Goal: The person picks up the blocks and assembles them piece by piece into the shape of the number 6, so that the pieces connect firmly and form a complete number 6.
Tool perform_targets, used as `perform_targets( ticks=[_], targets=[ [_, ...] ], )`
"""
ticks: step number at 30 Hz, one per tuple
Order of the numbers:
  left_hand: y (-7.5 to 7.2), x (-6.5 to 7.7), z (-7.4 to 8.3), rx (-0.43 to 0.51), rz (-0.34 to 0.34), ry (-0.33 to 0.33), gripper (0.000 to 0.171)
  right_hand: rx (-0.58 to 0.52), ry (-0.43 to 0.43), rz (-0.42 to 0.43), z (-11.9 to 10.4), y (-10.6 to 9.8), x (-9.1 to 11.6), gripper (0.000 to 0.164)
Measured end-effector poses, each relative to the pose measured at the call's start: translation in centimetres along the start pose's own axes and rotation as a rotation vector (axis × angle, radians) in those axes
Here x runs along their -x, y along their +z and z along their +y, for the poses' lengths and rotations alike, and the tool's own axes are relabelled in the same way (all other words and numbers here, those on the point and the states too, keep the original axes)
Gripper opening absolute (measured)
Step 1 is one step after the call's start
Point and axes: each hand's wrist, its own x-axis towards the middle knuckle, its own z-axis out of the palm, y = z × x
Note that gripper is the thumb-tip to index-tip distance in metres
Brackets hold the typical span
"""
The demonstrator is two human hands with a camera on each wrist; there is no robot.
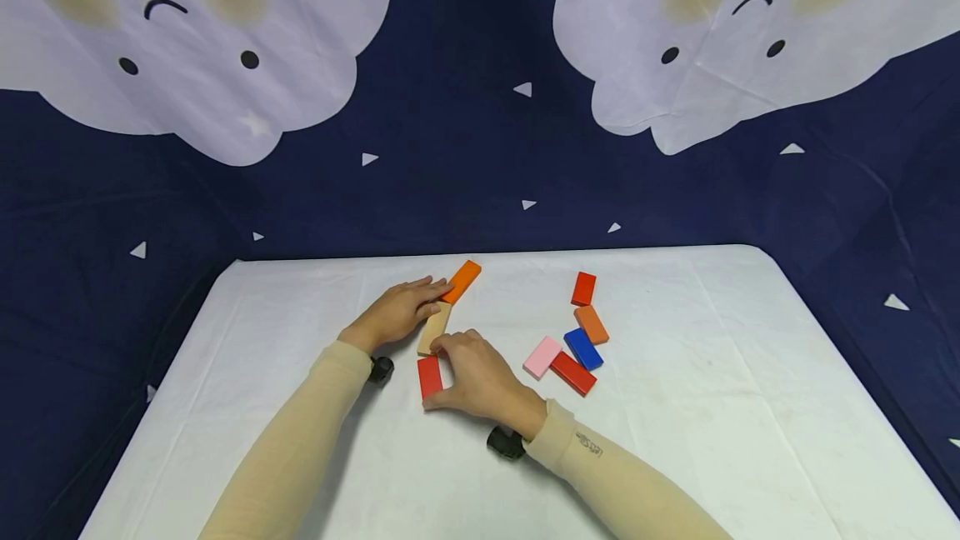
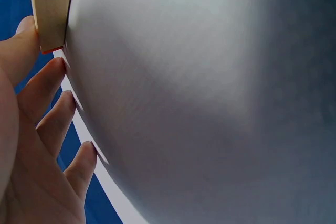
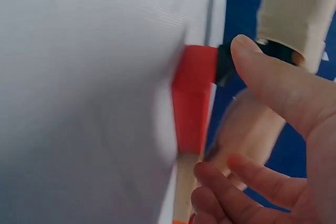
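Note:
Three blocks lie end to end in a slanting line on the table: an orange block (image 1: 463, 277) at the far end, a beige wooden block (image 1: 432, 330) in the middle and a red block (image 1: 430, 377) nearest. My left hand (image 1: 396, 313) reaches over the upper part of the line, its extended fingertips at the orange block and its thumb against the beige block (image 2: 52, 9). Bent around the red block's right side, my right hand (image 1: 483, 377) has its fingertips by the beige-red joint. In the right wrist view, a gap shows between the thumb and the red block (image 3: 191, 108).
Right of the line lies a loose curve of blocks: a red one (image 1: 583, 288), an orange one (image 1: 592, 324), a blue one (image 1: 583, 349), another red one (image 1: 573, 373) and a pink one (image 1: 542, 357). A white cloth covers the table (image 1: 712, 407); a dark blue patterned curtain (image 1: 457, 148) hangs behind.

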Motion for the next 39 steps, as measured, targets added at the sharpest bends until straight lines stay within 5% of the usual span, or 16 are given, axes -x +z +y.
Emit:
perform_targets(
  ticks=[17, 39],
  targets=[
    [0.2, -0.2, -0.2, -0.009, 0.011, 0.022, 0.048, -0.175, 0.081, 0.04, 2.4, -4.3, 2.6, 0.067],
    [0.1, -0.1, -0.1, -0.023, -0.003, 0.02, 0.049, -0.148, 0.08, 0.107, 7.8, -6.5, 6.2, 0.066]
  ],
)
